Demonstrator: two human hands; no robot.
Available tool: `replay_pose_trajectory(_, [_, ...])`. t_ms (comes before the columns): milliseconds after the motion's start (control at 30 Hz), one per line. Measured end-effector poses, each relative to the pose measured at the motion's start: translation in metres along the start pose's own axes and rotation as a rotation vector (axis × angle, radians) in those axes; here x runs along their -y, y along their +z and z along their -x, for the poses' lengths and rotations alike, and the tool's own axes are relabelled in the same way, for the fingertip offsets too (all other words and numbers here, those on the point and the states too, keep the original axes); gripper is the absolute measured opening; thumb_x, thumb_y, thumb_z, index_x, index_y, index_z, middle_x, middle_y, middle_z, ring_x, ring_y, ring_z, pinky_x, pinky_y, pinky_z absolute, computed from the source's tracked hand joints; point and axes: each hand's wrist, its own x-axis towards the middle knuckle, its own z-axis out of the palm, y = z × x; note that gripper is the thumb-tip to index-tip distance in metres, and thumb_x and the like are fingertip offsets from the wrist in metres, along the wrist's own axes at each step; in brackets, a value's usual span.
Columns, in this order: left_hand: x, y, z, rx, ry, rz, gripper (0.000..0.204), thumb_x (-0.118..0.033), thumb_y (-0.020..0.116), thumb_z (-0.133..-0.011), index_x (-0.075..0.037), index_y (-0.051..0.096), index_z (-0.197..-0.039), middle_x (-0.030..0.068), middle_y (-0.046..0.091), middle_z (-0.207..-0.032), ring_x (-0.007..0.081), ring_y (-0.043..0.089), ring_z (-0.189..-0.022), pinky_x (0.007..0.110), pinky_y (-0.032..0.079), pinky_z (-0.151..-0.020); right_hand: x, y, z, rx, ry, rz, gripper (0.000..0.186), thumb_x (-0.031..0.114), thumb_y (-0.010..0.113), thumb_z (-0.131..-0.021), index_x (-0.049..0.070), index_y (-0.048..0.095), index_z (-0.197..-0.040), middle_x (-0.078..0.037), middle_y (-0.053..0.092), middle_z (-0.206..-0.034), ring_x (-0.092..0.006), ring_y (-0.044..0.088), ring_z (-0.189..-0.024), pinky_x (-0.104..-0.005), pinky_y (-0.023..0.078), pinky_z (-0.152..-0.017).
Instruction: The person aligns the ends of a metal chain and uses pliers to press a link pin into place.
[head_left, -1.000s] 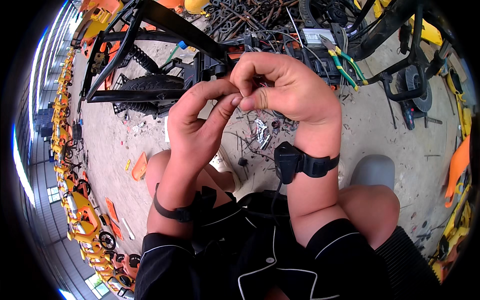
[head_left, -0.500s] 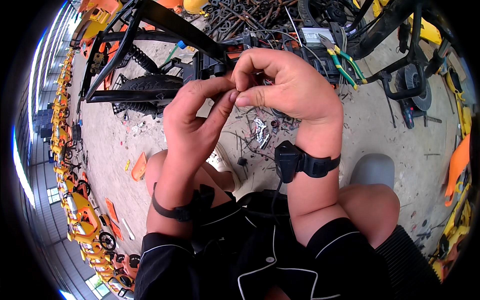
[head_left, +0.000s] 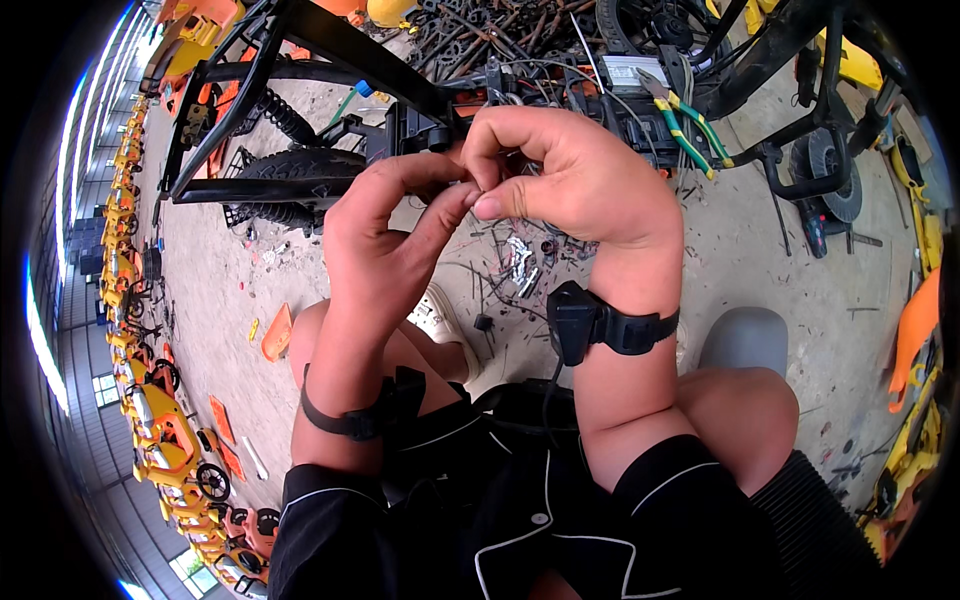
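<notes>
My left hand (head_left: 380, 225) and my right hand (head_left: 590, 185) meet in front of me, thumbs and fingertips pinched together. Whatever small piece sits between the fingertips is hidden by them. Just beyond, a black metal vehicle frame (head_left: 375, 62) crosses the view, with dark cables and electrical parts (head_left: 500, 80) around its middle. Pliers with green and yellow handles (head_left: 668, 100) lie open on the parts to the right of my right hand, touched by neither hand.
Wire scraps (head_left: 520, 265) litter the concrete floor below my hands. A knobbly black tyre (head_left: 300, 167) is at the left, a cordless drill (head_left: 816, 232) at the right. Rusty metal parts (head_left: 480, 35) are heaped at the back. Yellow vehicles (head_left: 165, 440) line the left side.
Both hands stay pinched at nearly the same spot. The left hand has shifted slightly left, and the right thumb tip has moved a little down.
</notes>
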Motion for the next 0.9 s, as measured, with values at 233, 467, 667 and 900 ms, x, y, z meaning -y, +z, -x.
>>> replay_pose_trajectory(233, [0.004, 0.003, 0.003, 0.013, -0.082, 0.214, 0.018, -0.004, 0.08, -0.086, 0.0, 0.069, -0.1, 0.0037, 0.071, -0.091, 0.0089, 0.064, -0.083, 0.025, 0.053, -0.077, 0.0, 0.0, 0.0, 0.007, -0.015, -0.038, 0.018, 0.002, 0.075, -0.082, 0.003, 0.057, -0.086, 0.001, 0.057, -0.077, -0.009, 0.053, -0.074, -0.0265, 0.045, -0.067])
replay_pose_trajectory(467, [0.007, 0.009, 0.005, 0.015, -0.174, 0.431, 0.019, -0.003, 0.077, -0.089, 0.0, 0.065, -0.104, 0.0023, 0.069, -0.095, 0.0086, 0.062, -0.085, 0.024, 0.052, -0.078, -0.003, -0.002, -0.001, 0.002, -0.059, -0.092, 0.018, 0.004, 0.075, -0.084, 0.003, 0.057, -0.088, 0.001, 0.057, -0.08, -0.0097, 0.053, -0.074, -0.0269, 0.045, -0.068])
replay_pose_trajectory(667, [-0.003, 0.011, 0.009, -0.04, -0.162, 0.478, 0.016, 0.001, 0.072, -0.092, 0.0, 0.065, -0.107, 0.0044, 0.069, -0.098, 0.0074, 0.064, -0.085, 0.022, 0.052, -0.076, 0.002, -0.003, 0.002, 0.009, -0.062, 0.001, 0.015, 0.009, 0.074, -0.088, 0.004, 0.061, -0.094, 0.001, 0.059, -0.083, -0.0085, 0.054, -0.077, -0.0256, 0.047, -0.069])
replay_pose_trajectory(900, [-0.001, 0.011, 0.011, -0.108, -0.045, 0.544, 0.016, 0.005, 0.069, -0.093, 0.002, 0.065, -0.107, 0.007, 0.069, -0.101, 0.0077, 0.064, -0.087, 0.022, 0.052, -0.076, 0.006, 0.0, 0.0, 0.009, -0.048, -0.116, 0.016, 0.011, 0.073, -0.09, 0.003, 0.061, -0.097, 0.001, 0.062, -0.087, -0.0073, 0.055, -0.08, -0.0247, 0.048, -0.07])
